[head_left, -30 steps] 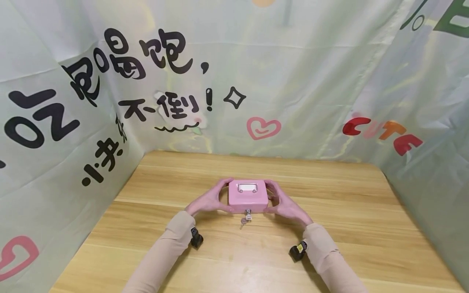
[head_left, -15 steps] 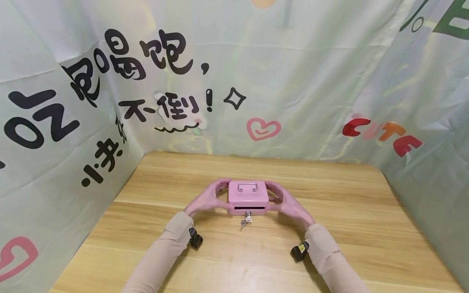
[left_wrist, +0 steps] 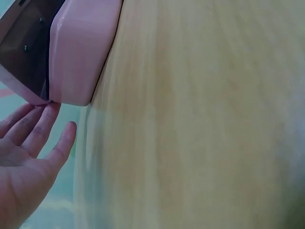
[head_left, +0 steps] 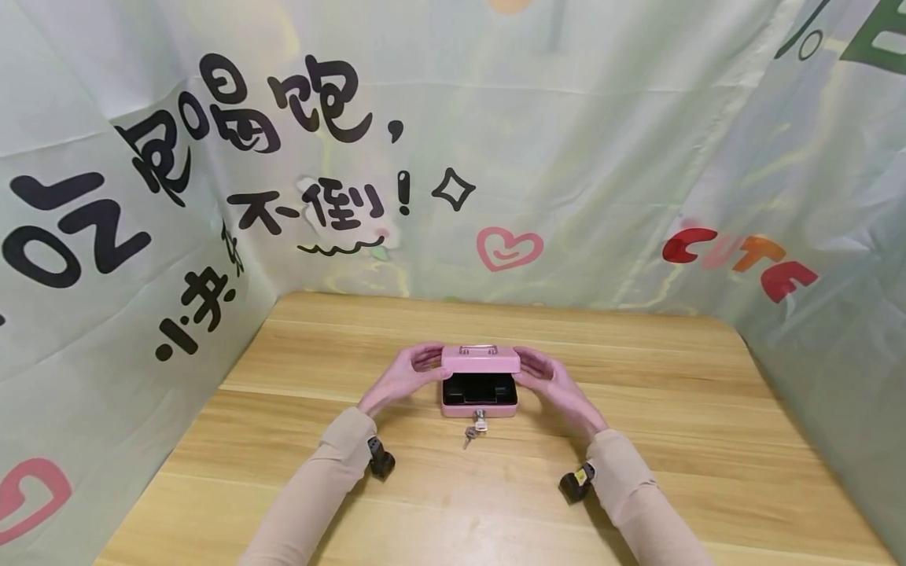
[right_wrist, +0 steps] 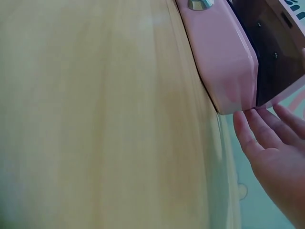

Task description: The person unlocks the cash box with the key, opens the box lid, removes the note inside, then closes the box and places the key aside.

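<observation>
A pink metal cash box (head_left: 480, 410) stands on the table with its lid (head_left: 481, 360) partly raised and tilted back. A silver carrying handle (head_left: 478, 349) sits on the lid, and black shows inside the box. Keys (head_left: 470, 433) hang from the lock (head_left: 480, 419) at the front. My left hand (head_left: 408, 373) is at the lid's left side, its extended fingertips right at the edge in the left wrist view. On the other side, my right hand (head_left: 552, 383) reaches to the lid with fingers extended, fingertips at the box's corner in the right wrist view.
The light wood table (head_left: 453, 487) extends around the box. Printed cloth curtains (head_left: 580, 157) with black characters, a pink heart and coloured letters enclose it at the back and both sides. A small black camera (head_left: 381, 460) is strapped to each wrist.
The cash box's lid has gone from closed, through a narrow gap, to lifted, baring the black inside. Both hands have risen with it; the box's base has stayed in place.
</observation>
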Demonstrator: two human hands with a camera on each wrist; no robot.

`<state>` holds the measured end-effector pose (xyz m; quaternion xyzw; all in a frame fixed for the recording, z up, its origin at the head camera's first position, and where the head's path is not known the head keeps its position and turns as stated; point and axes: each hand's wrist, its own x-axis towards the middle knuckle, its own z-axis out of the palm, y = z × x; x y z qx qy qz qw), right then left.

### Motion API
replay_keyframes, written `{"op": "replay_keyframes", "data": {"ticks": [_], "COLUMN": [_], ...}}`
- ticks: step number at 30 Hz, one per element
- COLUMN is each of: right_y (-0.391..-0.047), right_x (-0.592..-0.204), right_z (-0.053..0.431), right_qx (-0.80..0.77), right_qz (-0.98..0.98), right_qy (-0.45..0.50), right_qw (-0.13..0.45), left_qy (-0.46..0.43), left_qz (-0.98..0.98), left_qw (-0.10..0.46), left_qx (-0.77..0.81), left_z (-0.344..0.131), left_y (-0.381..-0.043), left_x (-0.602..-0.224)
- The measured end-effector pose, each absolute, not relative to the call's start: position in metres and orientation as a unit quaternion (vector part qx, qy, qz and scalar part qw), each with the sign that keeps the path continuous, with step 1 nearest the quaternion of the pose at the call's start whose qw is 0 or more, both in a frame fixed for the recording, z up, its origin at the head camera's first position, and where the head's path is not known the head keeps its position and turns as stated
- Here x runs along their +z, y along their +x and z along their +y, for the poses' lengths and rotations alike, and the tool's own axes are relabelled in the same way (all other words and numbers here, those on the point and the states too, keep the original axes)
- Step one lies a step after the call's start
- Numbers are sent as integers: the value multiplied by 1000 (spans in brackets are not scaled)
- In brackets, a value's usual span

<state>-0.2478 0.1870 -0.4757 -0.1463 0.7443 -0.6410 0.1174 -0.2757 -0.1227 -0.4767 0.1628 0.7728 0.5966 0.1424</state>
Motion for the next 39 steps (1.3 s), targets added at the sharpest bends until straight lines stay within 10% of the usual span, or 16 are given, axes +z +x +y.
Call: {"op": "replay_keyframes", "data": {"ticks": [39], "right_y": [-256], "right_x": [-472], "right_z": [171], "right_qx": [-679], "right_qz": [726], "right_qy": [-62], "right_qw": [91], "left_qy": [210], "left_qz": [775], "left_qw": [118], "left_qx": [584], "left_z": [-115], "left_y": [-280], "left_x": [-482]}}
